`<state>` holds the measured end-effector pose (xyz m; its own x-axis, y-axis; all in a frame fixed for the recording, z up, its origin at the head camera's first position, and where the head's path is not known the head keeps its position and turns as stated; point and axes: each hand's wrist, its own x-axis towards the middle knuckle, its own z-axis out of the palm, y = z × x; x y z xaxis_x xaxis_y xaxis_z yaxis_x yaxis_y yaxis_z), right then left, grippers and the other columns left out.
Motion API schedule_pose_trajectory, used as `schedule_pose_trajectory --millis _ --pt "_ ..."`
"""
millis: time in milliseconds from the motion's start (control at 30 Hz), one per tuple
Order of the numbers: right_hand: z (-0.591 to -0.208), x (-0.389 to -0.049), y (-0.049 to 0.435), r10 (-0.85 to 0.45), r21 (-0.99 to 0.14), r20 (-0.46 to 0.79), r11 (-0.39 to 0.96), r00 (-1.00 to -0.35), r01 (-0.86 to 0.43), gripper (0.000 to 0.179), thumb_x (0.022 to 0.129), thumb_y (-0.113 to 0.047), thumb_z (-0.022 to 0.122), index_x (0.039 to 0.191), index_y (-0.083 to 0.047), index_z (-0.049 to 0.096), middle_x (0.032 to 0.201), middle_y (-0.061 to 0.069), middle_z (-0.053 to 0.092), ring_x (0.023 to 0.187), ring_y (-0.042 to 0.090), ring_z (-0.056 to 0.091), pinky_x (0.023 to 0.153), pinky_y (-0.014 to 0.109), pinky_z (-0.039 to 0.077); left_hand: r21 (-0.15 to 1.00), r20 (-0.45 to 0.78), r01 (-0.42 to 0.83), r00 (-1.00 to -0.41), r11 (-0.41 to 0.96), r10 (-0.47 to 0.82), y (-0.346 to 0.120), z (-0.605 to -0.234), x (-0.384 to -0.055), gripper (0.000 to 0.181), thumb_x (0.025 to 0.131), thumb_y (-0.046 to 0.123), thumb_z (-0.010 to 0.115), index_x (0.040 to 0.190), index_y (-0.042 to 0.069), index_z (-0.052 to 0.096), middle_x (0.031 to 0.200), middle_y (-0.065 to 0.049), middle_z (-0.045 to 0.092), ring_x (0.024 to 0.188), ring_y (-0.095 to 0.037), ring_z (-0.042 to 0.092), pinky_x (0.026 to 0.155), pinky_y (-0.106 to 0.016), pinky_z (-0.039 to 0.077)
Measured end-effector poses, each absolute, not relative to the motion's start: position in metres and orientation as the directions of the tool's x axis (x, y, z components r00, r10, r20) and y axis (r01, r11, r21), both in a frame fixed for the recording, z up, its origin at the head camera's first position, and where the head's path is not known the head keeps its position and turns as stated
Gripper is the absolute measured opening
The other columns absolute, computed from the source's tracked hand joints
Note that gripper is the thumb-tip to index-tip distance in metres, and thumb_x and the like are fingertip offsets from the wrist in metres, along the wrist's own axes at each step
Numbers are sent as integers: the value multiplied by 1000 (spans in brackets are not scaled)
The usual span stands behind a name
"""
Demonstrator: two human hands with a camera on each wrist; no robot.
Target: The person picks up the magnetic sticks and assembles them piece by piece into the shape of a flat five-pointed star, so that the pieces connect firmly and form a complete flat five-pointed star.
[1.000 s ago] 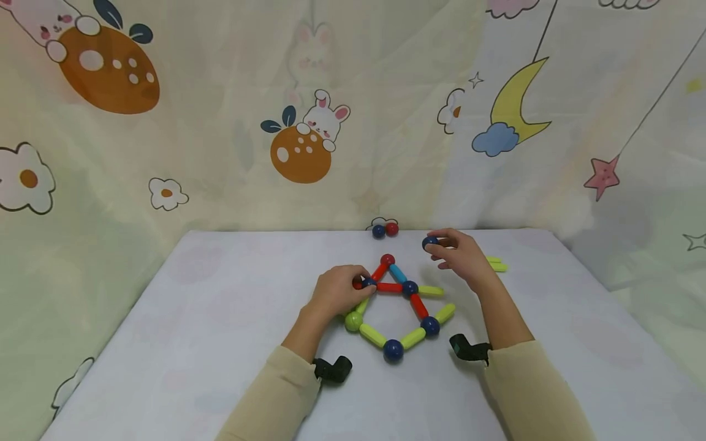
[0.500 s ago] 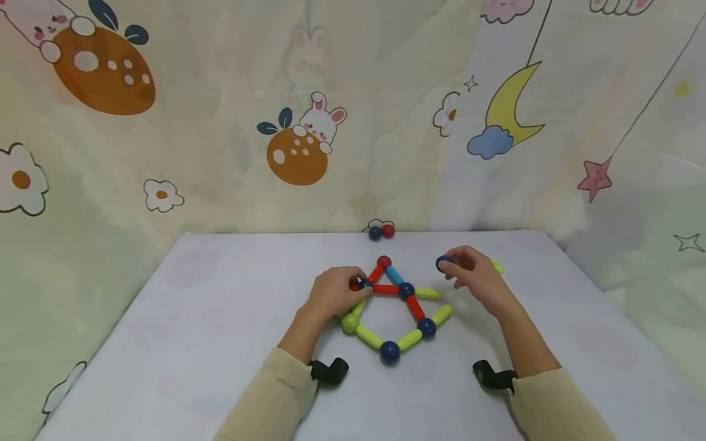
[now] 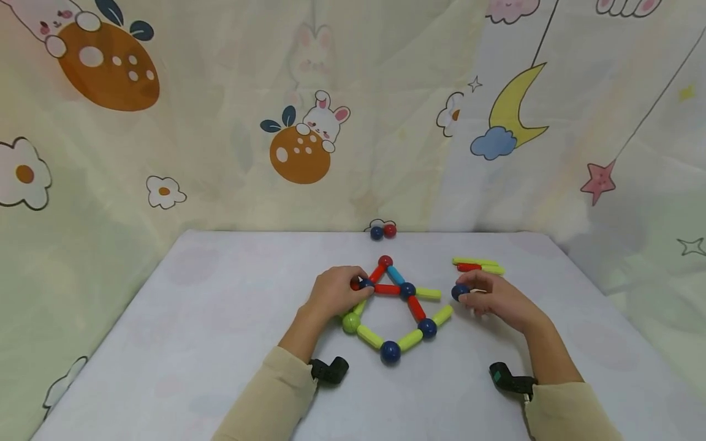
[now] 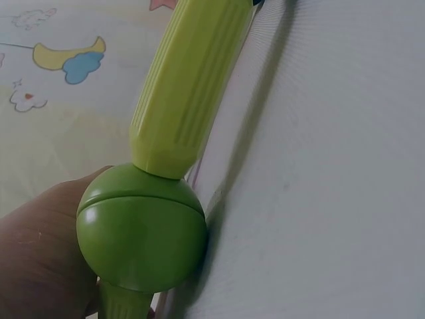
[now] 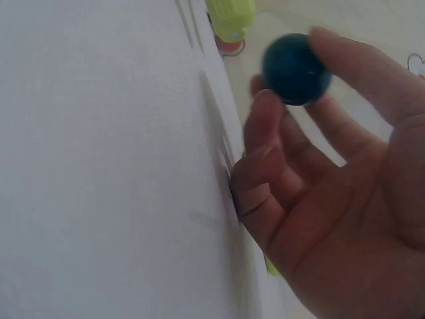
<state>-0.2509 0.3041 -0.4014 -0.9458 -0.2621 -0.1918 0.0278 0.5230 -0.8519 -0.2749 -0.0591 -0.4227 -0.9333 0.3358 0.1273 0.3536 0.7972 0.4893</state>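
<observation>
A frame of magnetic rods and balls lies on the table: a triangle of red and blue rods joined to a larger ring. My left hand [image 3: 334, 291] pinches the dark blue ball [image 3: 366, 283] at the ring's upper left corner; a red piece shows by its fingers. Below that hand is a green ball [image 3: 350, 323], joined to a yellow-green rod [image 4: 186, 86] in the left wrist view. Right of the frame, my right hand [image 3: 501, 299] holds a loose dark blue ball [image 5: 295, 70] between thumb and fingertips, near the free ends of two yellow-green rods [image 3: 428, 294].
Beyond my right hand lie loose yellow-green rods [image 3: 475, 261] and a red rod [image 3: 468, 267]. A blue ball [image 3: 377, 233] and a red ball [image 3: 390, 231] sit at the table's back edge, against a printed cloth [image 3: 220, 153].
My right hand has come nearer and to the right with the blue ball, uncovering the loose rods behind it. My left hand stays on the frame, which looks unmoved.
</observation>
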Motion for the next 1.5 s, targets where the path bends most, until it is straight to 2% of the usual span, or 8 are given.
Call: schedule_pose_trajectory --millis 67,300,733,900,1167,1500 --pt "-404 -250 307 -277 -847 -217 530 -936 40 50 94 -25 74 133 -1 54 127 20 58 87 25 61 70 31 54 492 127 350 -935 797 332 -59 -422 -274 29 94 43 73 114 21 76 90 5 69 82 -15 58 72 -31 48" --pt "-408 -249 307 -308 -800 -261 599 -915 26 44 91 -24 78 126 -5 60 115 14 62 94 27 58 74 32 52 493 120 348 -935 798 334 -57 -424 -275 29 94 43 73 114 22 76 90 5 69 82 -14 58 73 -30 49" --pt "-405 -248 298 -262 -771 -245 637 -933 24 48 93 -28 77 134 -7 61 128 15 61 99 26 56 77 33 54 483 122 350 -935 803 334 -56 -422 -277 31 94 44 73 115 22 76 92 5 69 84 -15 58 73 -30 49" --pt "-405 -248 292 -269 -758 -227 653 -936 -3 49 95 -29 74 138 -7 62 126 14 62 96 25 57 72 31 53 476 114 345 -936 809 332 -56 -419 -277 31 95 43 72 116 21 75 93 4 70 84 -15 58 73 -31 49" --pt "-401 -251 288 -350 -738 -223 671 -910 -77 42 100 -22 65 139 -9 62 121 15 63 87 25 57 68 30 52 473 99 336 -939 815 330 -56 -419 -277 31 95 43 72 116 21 75 93 4 69 84 -15 58 73 -31 49" --pt "-401 -252 284 -350 -755 -206 651 -914 -79 37 100 -20 65 135 -8 64 128 18 61 90 25 58 69 31 52 477 103 332 -941 814 323 -57 -421 -277 31 94 43 73 117 21 75 94 4 70 84 -15 58 73 -31 49"
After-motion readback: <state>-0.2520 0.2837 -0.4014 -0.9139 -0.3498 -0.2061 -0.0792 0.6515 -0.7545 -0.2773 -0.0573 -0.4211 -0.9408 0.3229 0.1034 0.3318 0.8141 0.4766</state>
